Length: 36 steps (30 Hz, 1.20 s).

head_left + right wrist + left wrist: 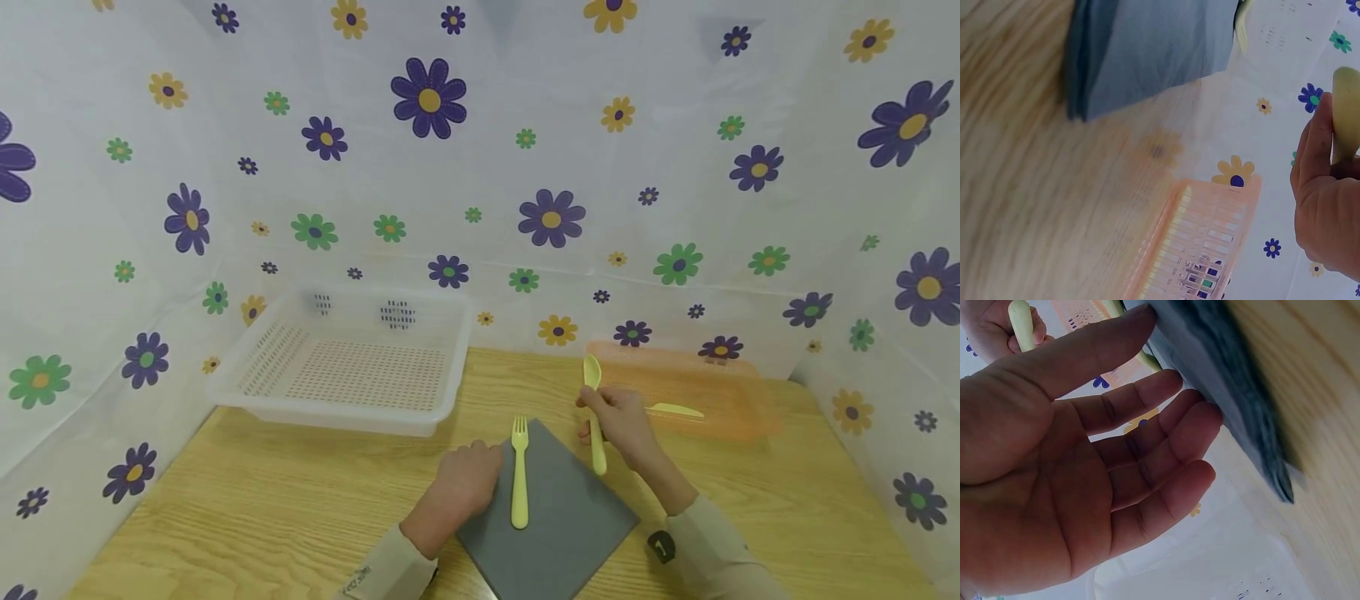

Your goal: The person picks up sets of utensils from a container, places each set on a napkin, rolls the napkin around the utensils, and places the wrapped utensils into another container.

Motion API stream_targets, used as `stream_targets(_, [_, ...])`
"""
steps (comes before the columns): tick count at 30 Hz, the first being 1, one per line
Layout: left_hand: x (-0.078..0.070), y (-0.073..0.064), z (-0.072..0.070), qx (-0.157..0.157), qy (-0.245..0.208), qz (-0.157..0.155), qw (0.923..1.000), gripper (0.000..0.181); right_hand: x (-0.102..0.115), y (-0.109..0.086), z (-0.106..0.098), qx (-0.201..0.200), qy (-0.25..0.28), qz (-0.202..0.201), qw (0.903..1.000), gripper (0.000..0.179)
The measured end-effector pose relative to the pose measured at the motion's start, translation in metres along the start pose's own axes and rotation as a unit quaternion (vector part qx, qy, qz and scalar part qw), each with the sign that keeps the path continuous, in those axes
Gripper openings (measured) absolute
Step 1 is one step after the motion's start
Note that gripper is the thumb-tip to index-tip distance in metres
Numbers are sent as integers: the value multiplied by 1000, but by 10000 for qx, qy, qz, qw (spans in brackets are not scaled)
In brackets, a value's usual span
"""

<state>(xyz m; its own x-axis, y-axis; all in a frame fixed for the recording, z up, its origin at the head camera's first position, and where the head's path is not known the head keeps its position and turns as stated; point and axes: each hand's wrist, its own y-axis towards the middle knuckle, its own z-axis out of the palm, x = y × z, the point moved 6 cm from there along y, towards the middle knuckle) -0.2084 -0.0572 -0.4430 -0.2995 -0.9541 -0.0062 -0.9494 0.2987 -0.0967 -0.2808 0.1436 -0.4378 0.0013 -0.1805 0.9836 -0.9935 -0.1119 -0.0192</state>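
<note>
Spoon (592, 372) of pale yellow plastic is standing out of my right hand (626, 423), where my thumb and fingers are pinching it at the handle. I am holding it above the table (300, 492), just beyond the far right edge of a folded gray napkin (566, 508), with the bowl pointing toward the far edge of the table and the handle end pointing back to the napkin. My left hand (468, 477) is lying loose: its fingers are curving only a little, and the thumb and fingertips are touching the napkin at its far left edge.

The napkin is lying turned, so that one of its corners is pointing to the far edge of the table. On it a fork (520, 479) of the same pale yellow is resting, near this far corner, and its tines are reaching past the far left edge. A matching knife (675, 409) is lying inside an orange basket (720, 427), along the near long wall; this basket is standing by the far right corner of the table. By the far left corner a white slotted basket (337, 415) is standing. Behind both baskets a white flowered curtain (487, 167) is hanging, and pale sleeves (393, 567) are covering my forearms.
</note>
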Motion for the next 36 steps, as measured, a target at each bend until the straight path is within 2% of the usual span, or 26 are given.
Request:
stream_targets(3, [0,0,0,10,-4,-9,10000,7,0,0,4,185,-98,4,9998,45])
stream_targets(10, [1,-1,-1,39,-24,-24,10000,7,-3,-1,13,339,-611,94,9975,43])
stream_targets(13, [1,-1,-2,21,-13,-40,10000,6,-3,-2,19,640,-712,147,9953,42])
stream_targets(20, [2,0,-2,-29,-5,-13,10000,5,-10,-5,33,1350,-971,231,9858,32])
stream_targets(23, [2,-1,-2,-18,-34,-2,10000,5,-13,-6,40,1613,-985,237,9817,33])
stream_targets(31, [1,0,-2,42,-80,38,10000,6,-16,-6,57,1923,-1430,259,9705,29])
stream_targets(36, [2,0,-1,80,-84,26,9999,6,-18,-8,66,2275,-1371,358,9634,27])
